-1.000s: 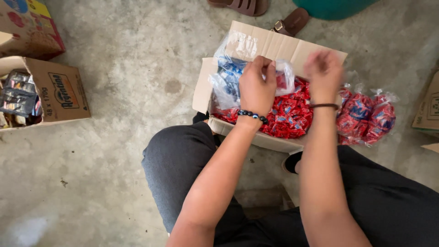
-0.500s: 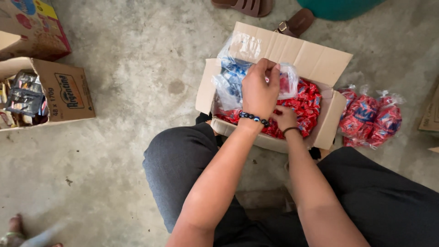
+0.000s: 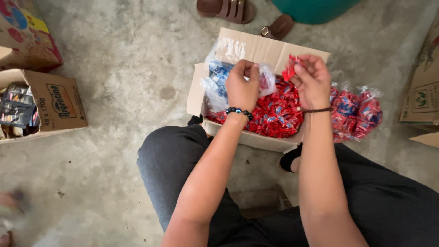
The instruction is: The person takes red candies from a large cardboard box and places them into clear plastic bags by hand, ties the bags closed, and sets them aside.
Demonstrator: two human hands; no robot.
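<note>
setting: informal storeroom or small shop's packing spot, work done on a bare concrete floor (image 3: 128, 59). evidence: open cardboard box (image 3: 270, 48) of red sweets, more stock cartons (image 3: 55, 100) around, filled clear bags (image 3: 354, 112) alongside, sandals (image 3: 226, 9) left nearby.

Glossy plastic bag (image 3: 215, 84), matt cardboard box (image 3: 270, 48).

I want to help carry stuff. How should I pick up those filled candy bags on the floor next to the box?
Grab a filled bag by its gathered clear top, which sticks up like a little handle, and come from straight above. The bags lean close together beside the cardboard box, so the round red bellies are probably harder to get fingers around, and squeezing them may crush the candies.
</note>
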